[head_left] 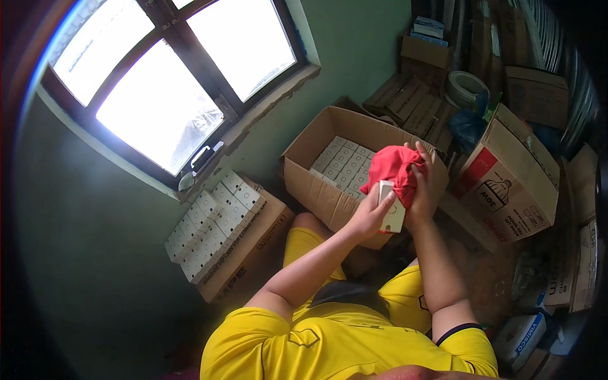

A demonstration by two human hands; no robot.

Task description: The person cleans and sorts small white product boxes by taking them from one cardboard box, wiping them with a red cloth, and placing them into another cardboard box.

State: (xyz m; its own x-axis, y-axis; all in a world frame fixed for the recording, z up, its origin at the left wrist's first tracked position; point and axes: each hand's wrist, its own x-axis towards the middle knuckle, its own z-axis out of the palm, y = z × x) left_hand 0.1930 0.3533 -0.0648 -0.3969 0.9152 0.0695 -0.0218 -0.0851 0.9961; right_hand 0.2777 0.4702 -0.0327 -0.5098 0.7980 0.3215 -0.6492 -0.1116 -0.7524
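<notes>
My left hand (368,216) is closed around a small cream-coloured box (394,218), its thumb lying along the near side. A bunched red cloth (391,170) covers the upper part of that box. My right hand (420,190) grips the cloth from the right, its fingers curled over the folds and partly hidden by them. Both hands are above the near right side of a large open cardboard carton (310,202). Inside the carton, rows of small white boxes (345,163) stand packed, each with a round mark on its face.
Left of the carton, several white boxes (218,218) are lined up on a closed cardboard box (244,256) by the wall. A tilted carton printed "30W" (506,183) stands at the right. Beyond it are a tape roll (465,87) and a blue plastic bag (467,125).
</notes>
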